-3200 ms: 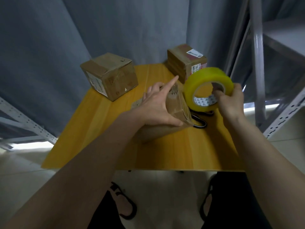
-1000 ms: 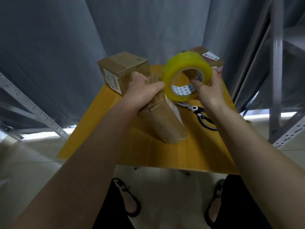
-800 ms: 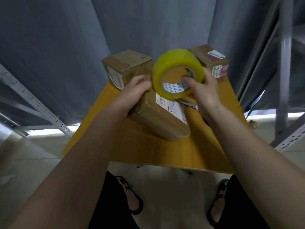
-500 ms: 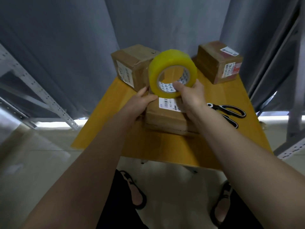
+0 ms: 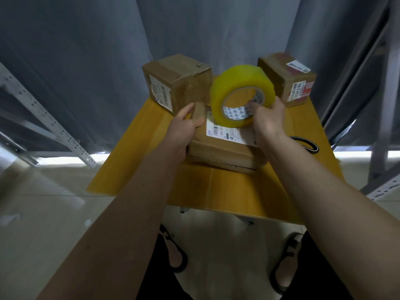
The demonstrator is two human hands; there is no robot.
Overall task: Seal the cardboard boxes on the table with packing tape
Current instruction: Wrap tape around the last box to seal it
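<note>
Two hands, L hand on box, R hand w/ tape roll

yellow tape roll upright over flat labelled box

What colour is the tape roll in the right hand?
Yellow, with a white inner core printed with dark triangles; the tape roll shows clearly in the head view.

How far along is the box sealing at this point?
Done: no finished fresh seal is clearly visible. In hand: the left hand grips the flat box while the right hand holds the yellow tape roll over it. Left: taping this box, cutting with the scissors, then the two rear boxes.
</note>
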